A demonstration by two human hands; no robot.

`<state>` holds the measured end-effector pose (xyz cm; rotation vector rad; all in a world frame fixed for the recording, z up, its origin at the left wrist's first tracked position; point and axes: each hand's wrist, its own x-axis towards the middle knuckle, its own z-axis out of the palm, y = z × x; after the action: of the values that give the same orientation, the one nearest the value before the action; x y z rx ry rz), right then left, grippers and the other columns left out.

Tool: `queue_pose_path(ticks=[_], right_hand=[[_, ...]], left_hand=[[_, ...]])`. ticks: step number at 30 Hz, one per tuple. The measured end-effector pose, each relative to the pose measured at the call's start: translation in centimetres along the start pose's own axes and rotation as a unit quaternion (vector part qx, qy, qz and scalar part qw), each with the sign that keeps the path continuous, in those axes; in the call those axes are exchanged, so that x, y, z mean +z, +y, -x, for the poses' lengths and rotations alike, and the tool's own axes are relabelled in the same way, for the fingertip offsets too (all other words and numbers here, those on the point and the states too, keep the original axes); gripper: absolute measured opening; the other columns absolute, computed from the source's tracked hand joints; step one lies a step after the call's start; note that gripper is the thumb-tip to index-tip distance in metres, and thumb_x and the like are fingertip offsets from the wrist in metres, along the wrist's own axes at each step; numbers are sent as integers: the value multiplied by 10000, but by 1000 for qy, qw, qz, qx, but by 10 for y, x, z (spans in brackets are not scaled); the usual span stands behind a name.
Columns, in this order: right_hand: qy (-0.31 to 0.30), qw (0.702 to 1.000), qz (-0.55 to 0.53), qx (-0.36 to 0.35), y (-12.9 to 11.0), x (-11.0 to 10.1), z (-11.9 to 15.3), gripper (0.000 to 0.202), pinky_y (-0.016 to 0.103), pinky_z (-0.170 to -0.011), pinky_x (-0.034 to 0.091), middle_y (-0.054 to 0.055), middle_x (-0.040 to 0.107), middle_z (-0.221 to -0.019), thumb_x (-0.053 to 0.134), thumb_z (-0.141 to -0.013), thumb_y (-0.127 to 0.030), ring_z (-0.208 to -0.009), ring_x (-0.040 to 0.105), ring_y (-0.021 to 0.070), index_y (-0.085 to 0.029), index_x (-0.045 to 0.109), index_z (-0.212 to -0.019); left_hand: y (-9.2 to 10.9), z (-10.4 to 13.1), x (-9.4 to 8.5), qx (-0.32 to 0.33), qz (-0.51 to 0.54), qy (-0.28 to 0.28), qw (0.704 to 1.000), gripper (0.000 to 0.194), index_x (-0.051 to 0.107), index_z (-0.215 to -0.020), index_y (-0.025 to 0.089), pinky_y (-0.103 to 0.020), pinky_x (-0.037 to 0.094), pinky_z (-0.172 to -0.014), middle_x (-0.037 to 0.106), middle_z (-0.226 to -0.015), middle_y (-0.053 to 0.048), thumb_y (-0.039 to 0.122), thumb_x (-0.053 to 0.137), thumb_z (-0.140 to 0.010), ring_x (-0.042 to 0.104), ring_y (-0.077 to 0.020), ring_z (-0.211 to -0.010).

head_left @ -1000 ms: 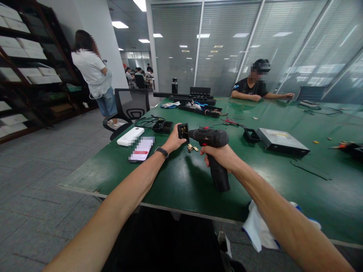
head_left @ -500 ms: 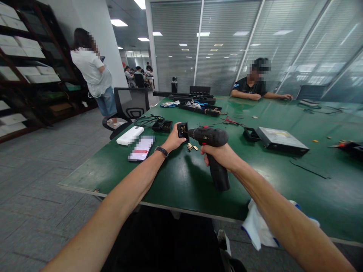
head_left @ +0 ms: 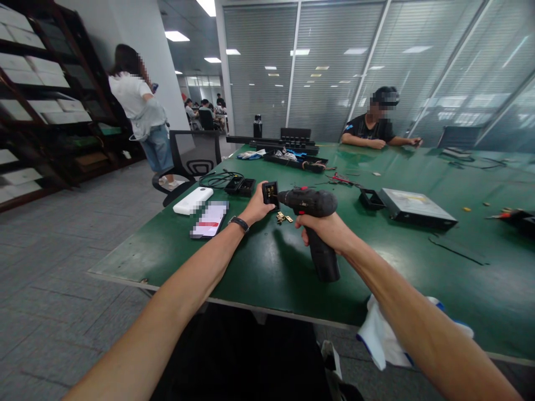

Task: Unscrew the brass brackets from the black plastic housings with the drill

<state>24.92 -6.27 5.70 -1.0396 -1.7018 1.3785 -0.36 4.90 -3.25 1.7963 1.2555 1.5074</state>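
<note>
My left hand (head_left: 258,206) is wrapped round a small black box (head_left: 270,195), its open side turned to the right, with brass-coloured parts inside. In my right hand (head_left: 326,229) is a black power drill (head_left: 311,201) with red details, its grip pointing down. The drill's tip points left at the box's opening; whether it touches anything inside is too small to tell. Several small brass pieces (head_left: 284,218) lie on the green table (head_left: 259,273) just below the box. Two black boxes (head_left: 240,186) stand left of my left hand.
Nearer on the left lie a phone (head_left: 210,219) and a white power bank (head_left: 193,200). A black tray (head_left: 295,160) holds items farther back. At right are a metal-topped device (head_left: 418,208) and a white glove (head_left: 388,334). One person (head_left: 368,129) sits across the table; another (head_left: 137,103) stands left.
Both hands keep their holds, with the drill still at the box. The seated person's hand has moved slightly left. The view has shifted slightly.
</note>
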Motion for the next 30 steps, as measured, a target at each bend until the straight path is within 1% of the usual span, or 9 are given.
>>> queue_pose_path(ticks=[2, 7, 11, 19, 23, 26, 30], right_hand=[[3, 1000, 0, 3, 1, 0, 0, 79, 272, -411, 463, 21, 655, -467, 735, -707, -288, -395, 585, 176, -220, 697, -720], [5, 1000, -2, -8, 1, 0, -2, 89, 270, -422, 475, 3, 641, -468, 734, -688, -286, -409, 601, 177, -230, 664, -690], [3, 1000, 1, -9, 0, 1, -1, 81, 268, -414, 455, 14, 647, -464, 729, -685, -287, -396, 585, 174, -223, 682, -700], [5, 1000, -7, -13, -1, 2, -1, 105, 274, -411, 461, 2, 628, -478, 737, -677, -292, -405, 590, 174, -231, 650, -682], [8, 1000, -14, -18, 0, 1, -2, 120, 273, -415, 469, -15, 633, -523, 743, -676, -280, -421, 603, 170, -235, 635, -702], [6, 1000, -12, -15, 1, 0, -2, 112, 272, -421, 470, -7, 636, -508, 740, -686, -273, -419, 600, 171, -232, 639, -707], [-1, 1000, -10, 0, 0, -1, 0, 108, 273, -412, 455, 13, 640, -475, 739, -714, -294, -413, 592, 182, -225, 661, -741]], left_hand=[[0, 0, 0, -2, -2, -5, 1000, 956, 374, -1573, 135, -504, 409, -1312, 591, -1499, -180, 58, 789, -716, 592, -329, -1426], [0, 0, 0, 1, 4, -8, 1000, 939, 387, -1561, 160, -510, 411, -1311, 598, -1485, -157, 47, 772, -712, 597, -321, -1421], [1, 0, 0, -2, -2, -6, 1000, 926, 385, -1553, 152, -519, 413, -1307, 607, -1468, -158, 53, 782, -722, 610, -321, -1405], [-1, 0, -1, 2, 1, -9, 1000, 921, 382, -1547, 158, -511, 426, -1294, 600, -1480, -163, 55, 770, -718, 612, -324, -1404], [-2, -1, -1, 7, -7, -11, 1000, 931, 369, -1559, 141, -525, 416, -1302, 594, -1501, -188, 64, 777, -725, 607, -333, -1415], [-2, -1, -1, 12, -12, -7, 1000, 936, 373, -1559, 124, -522, 414, -1305, 599, -1496, -195, 57, 776, -717, 607, -332, -1412], [-3, -1, -1, 5, -6, -5, 1000, 928, 377, -1570, 150, -523, 412, -1308, 604, -1496, -179, 74, 785, -740, 610, -326, -1416]])
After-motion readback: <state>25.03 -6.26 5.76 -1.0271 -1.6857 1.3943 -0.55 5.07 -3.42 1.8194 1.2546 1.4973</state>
